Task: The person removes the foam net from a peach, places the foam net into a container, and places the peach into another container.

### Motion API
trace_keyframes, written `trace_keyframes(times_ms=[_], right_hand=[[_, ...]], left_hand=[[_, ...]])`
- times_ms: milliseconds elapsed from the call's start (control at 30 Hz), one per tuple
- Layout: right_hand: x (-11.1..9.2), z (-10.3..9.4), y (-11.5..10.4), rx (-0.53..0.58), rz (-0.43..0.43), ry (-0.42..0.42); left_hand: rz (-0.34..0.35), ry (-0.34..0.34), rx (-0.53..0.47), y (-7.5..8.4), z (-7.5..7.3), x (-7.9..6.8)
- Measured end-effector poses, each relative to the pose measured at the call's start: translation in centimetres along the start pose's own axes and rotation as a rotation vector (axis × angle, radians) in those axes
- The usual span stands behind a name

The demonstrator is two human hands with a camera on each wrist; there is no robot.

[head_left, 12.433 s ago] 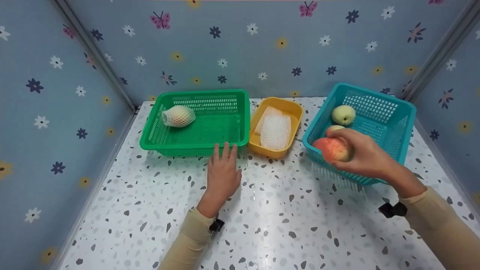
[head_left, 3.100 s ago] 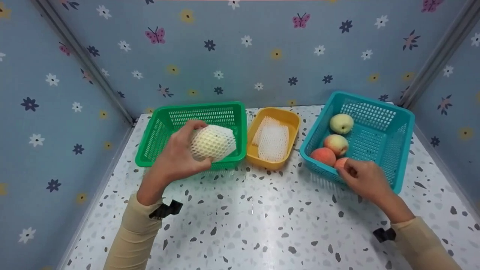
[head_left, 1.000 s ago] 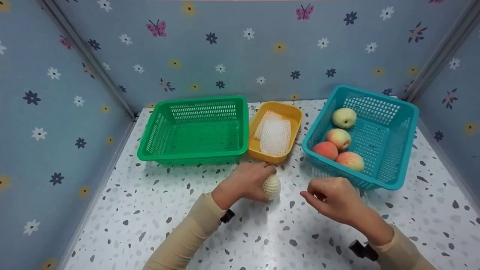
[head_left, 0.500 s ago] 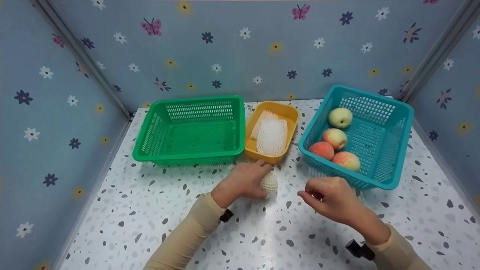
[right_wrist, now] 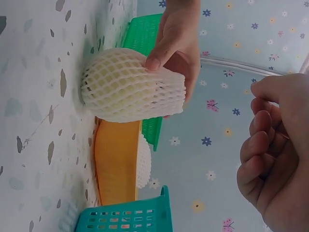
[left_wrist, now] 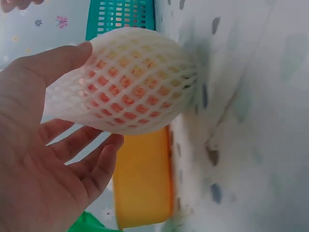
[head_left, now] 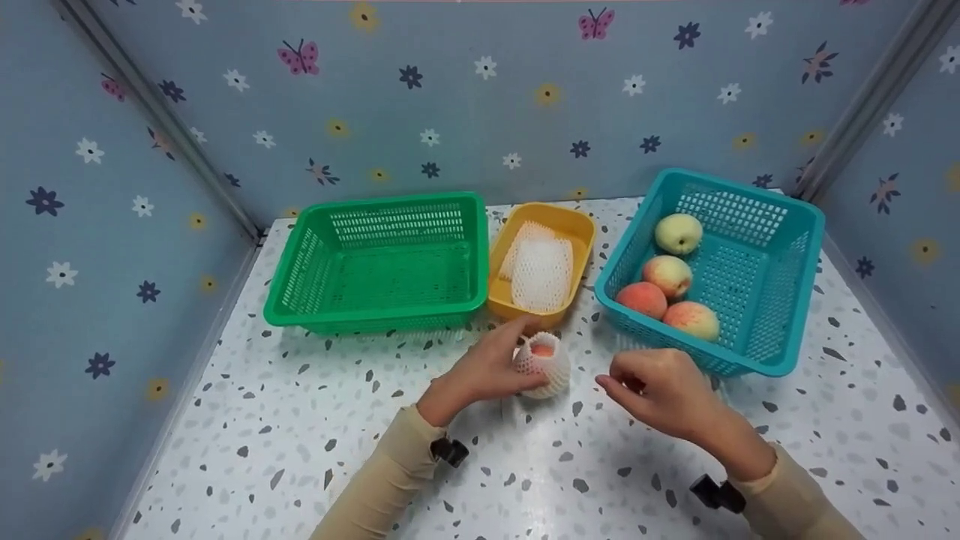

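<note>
My left hand (head_left: 491, 364) holds a peach in a white foam net (head_left: 546, 367) on the speckled table, just in front of the yellow tray. The net's gathered mouth faces up, with red peach skin showing through it. In the left wrist view, the thumb lies on the net (left_wrist: 135, 82) and the fingers pass behind its narrow end. My right hand (head_left: 664, 394) hovers near the front of the blue basket, its fingers loosely curled around nothing, as the right wrist view also shows.
A green basket (head_left: 375, 309) stands at left. The yellow tray (head_left: 583, 225) beside it carries white foam nets (head_left: 541, 274). Several peaches (head_left: 691, 321) lie along the left side of the blue basket (head_left: 806, 285) at right. A patterned wall (head_left: 480, 97) rises behind.
The netted peach left the green basket in my left hand and now stands upright on the table, turned mouth up. My right hand let go of a peach in the blue basket and drew back.
</note>
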State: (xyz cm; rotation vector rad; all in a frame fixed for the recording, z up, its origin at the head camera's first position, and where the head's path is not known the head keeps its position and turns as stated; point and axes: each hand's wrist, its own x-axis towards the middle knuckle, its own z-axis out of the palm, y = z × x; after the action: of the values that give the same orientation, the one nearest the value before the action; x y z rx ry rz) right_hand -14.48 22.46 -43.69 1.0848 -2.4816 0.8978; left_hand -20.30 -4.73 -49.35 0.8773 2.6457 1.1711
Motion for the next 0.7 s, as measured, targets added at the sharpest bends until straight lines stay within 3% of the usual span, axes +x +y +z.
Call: trace_keyframes(times_ms=[133, 333, 533, 700], right_hand=[[0.0, 0.4, 0.1, -0.009, 0.003, -0.015], [0.0, 0.6, 0.2, -0.007, -0.006, -0.023], [0.3, 0.9, 0.2, -0.017, -0.016, -0.018], [0.4, 1.2, 0.2, 0.002, -0.042, 0.000]], left_hand=[[-0.017, 0.018, -0.089, -0.5, 0.9, -0.7], [-0.008, 0.038, -0.116, -0.6, 1.4, -1.0], [0.041, 0.105, -0.104, -0.3, 1.3, -1.1], [0.068, 0.153, -0.035, 0.0, 1.0, -0.7]])
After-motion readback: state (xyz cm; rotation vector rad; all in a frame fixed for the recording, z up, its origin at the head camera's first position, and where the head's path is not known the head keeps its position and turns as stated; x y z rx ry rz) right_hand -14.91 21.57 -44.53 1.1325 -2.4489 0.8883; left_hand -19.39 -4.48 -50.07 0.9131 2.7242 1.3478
